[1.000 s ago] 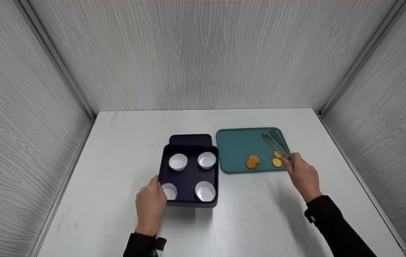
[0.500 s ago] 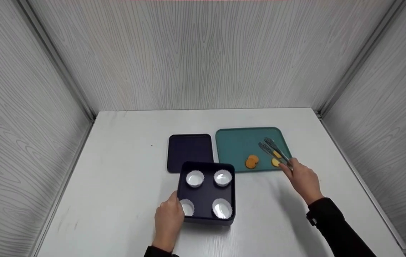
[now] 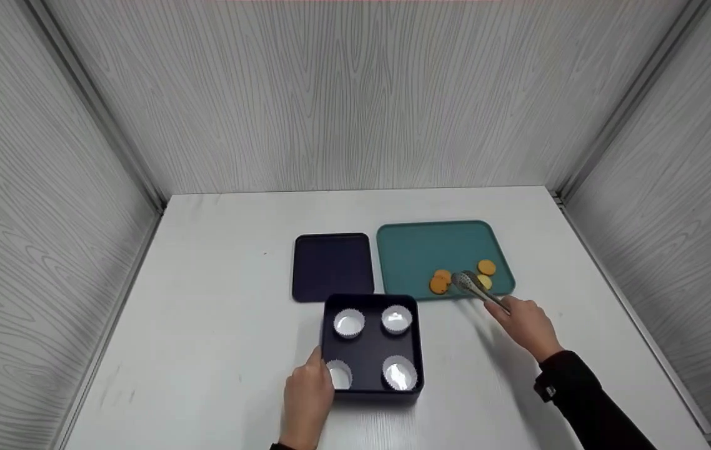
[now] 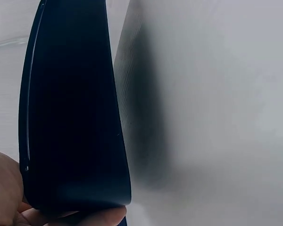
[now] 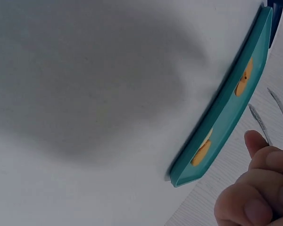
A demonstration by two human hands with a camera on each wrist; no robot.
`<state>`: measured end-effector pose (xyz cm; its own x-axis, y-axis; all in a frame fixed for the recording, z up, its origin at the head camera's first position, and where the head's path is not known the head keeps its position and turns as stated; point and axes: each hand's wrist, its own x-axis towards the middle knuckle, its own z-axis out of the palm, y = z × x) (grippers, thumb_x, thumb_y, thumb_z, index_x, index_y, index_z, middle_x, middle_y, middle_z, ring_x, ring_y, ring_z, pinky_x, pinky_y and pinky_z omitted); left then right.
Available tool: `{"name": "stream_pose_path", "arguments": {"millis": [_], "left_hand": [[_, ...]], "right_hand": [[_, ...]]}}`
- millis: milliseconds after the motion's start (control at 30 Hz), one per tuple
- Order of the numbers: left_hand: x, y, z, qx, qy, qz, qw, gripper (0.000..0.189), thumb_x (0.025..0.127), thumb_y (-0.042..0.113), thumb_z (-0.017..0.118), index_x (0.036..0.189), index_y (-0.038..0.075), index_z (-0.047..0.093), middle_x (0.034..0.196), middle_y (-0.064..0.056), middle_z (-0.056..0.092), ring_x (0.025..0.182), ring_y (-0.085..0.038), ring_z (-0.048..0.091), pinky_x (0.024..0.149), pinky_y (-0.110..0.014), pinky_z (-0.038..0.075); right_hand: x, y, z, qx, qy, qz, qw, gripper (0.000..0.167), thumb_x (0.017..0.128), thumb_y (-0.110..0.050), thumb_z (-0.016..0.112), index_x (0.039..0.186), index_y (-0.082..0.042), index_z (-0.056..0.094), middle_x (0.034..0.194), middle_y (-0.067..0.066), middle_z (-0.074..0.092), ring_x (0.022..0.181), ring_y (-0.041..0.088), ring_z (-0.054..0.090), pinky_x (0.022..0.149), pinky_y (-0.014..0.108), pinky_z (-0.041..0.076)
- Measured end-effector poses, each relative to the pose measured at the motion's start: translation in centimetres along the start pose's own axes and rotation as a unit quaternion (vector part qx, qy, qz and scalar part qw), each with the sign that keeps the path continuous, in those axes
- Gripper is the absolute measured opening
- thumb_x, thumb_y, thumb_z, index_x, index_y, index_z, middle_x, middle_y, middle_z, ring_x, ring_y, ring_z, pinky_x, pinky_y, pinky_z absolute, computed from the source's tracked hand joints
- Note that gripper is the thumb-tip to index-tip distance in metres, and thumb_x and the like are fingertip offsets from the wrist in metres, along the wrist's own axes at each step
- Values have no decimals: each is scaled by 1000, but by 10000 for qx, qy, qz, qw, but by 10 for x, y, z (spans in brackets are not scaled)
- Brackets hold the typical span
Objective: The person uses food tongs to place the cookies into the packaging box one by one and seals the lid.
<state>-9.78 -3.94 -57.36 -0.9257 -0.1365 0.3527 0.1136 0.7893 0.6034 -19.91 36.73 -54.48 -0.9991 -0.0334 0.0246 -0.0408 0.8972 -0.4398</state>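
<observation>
Pointing away from you and to the left, the tongs [image 3: 480, 292] in your right hand [image 3: 527, 328] hang over the near edge of the green tray [image 3: 418, 247]. Their tips come between two pairs of cookies: the overlapping brown cookies [image 3: 438, 285] just left, the tan cookie [image 3: 487, 267] and pale cookie [image 3: 485, 282] to the right. Your right fingers are curled round the handle; the tong arms stand slightly apart, gripping nothing, and the right wrist view shows both tips apart from the cookies. That hand is clearly the nearer one to them.

Your left hand [image 3: 308, 397] grips the dark box [image 3: 377, 396] by its left wall, toward the near corner. It carries four white paper cups [image 3: 397, 319] and, judging by its shadow, seems raised off the bench [image 3: 205, 344], nearer you and left of the tray.
</observation>
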Motion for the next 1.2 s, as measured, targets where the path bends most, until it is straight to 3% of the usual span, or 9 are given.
{"name": "stream_pose_path", "arguments": {"millis": [233, 433, 633, 1200], "left_hand": [[-7, 3, 6, -25, -182, -216, 9996, 22, 91, -6, 64, 112, -12, 69, 83, -27, 73, 64, -36, 72, 51, -42, 55], [-11, 6, 11, -52, -248, -320, 9992, 23, 91, -6, 64, 113, -11, 70, 85, -27, 73, 65, -36, 73, 51, -41, 55], [-16, 8, 14, -21, -153, -284, 9995, 25, 90, -6, 66, 115, -10, 70, 78, -26, 72, 60, -36, 71, 49, -43, 53], [-22, 10, 17, -176, -528, -561, 9969, 37, 88, -3, 68, 125, -8, 67, 88, -26, 74, 64, -34, 73, 51, -41, 54]], "right_hand": [[6, -3, 5, 450, -481, 435, 9969, 51, 103, -48, 58, 85, -2, 72, 62, -2, 51, 58, 17, 46, 56, 32, 36], [10, -6, 8, 415, -511, 433, 9969, 52, 103, -48, 57, 63, -14, 53, 56, -5, 40, 54, 15, 40, 55, 32, 32], [14, -10, 11, 423, -434, 420, 9973, 55, 102, -48, 59, 60, -17, 41, 55, -6, 35, 52, 15, 37, 54, 32, 30], [19, -22, 19, 706, -335, 223, 9967, 52, 100, -42, 66, 59, -18, 44, 55, -7, 33, 52, 13, 33, 54, 30, 27]]}}
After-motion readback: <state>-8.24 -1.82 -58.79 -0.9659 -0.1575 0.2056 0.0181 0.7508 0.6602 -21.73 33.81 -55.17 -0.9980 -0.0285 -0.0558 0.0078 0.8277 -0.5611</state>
